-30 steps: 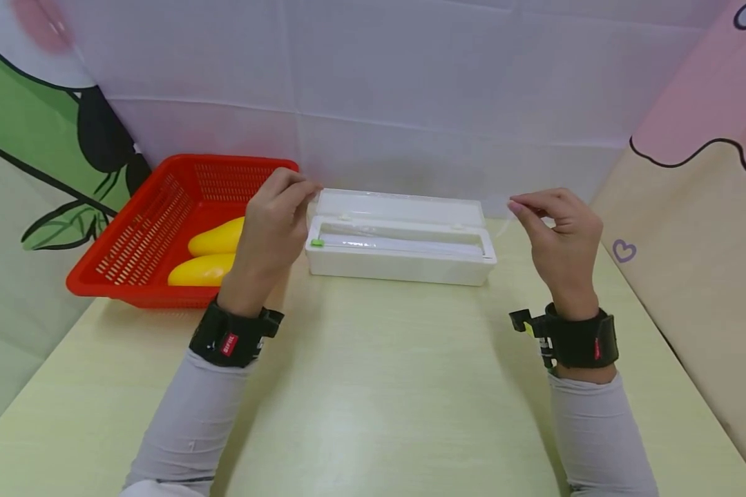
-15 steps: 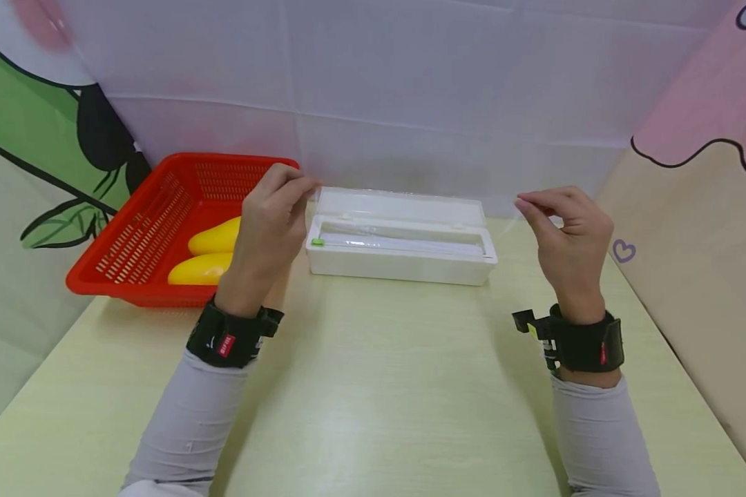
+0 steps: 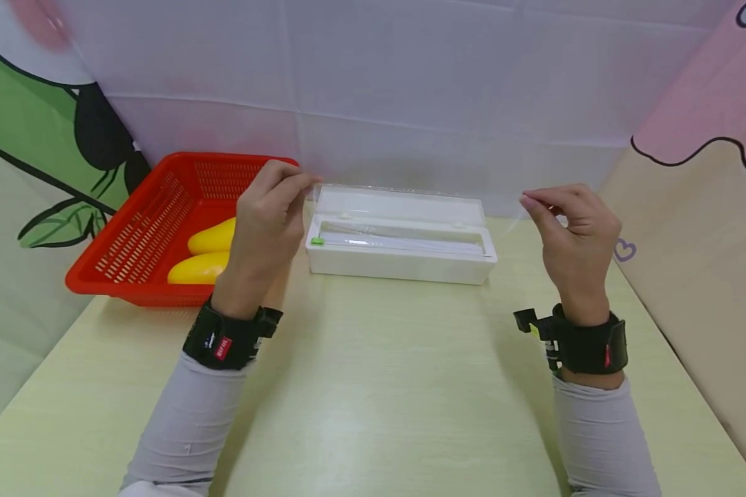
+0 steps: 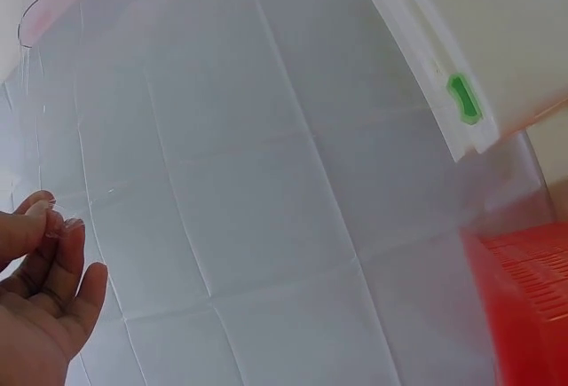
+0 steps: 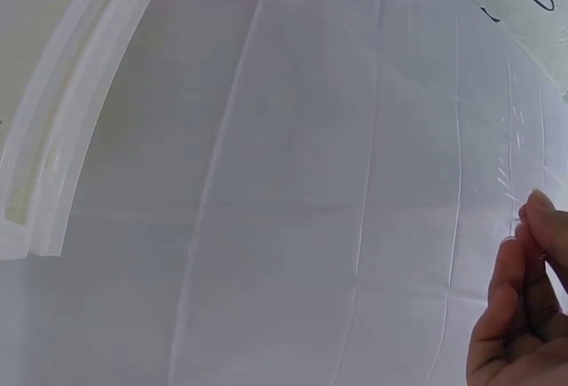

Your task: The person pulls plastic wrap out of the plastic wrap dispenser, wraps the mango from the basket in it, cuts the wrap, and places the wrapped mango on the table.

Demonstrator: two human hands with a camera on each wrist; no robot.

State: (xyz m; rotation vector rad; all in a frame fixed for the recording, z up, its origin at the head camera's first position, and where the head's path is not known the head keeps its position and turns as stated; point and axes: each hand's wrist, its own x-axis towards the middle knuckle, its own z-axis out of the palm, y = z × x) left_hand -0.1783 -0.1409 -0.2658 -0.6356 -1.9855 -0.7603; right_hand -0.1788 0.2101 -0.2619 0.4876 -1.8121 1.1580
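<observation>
A sheet of clear cling film (image 3: 398,190) stretches between my two hands above the white dispenser box (image 3: 404,268), whose lid stands raised at the back. Thumb and fingertips of my left hand (image 3: 264,231) pinch one corner of the film, left of the box and overlapping the basket in the head view. My right hand (image 3: 578,245) pinches the other corner, to the right of the box. The left wrist view shows the crumpled film corner between the fingers of the left hand (image 4: 53,288). A green slider (image 3: 318,241) sits at the box's left end.
A red plastic basket (image 3: 99,288) stands at the left with yellow mango-like fruits (image 3: 197,269) in it, partly hidden by my left arm. The pale tabletop (image 3: 379,373) meets a hanging cloth backdrop (image 3: 410,83) right behind the box.
My right hand has shifted to the right, and my left hand slightly left and up, so they are farther apart. Both keep pinching the film; the box has stayed put.
</observation>
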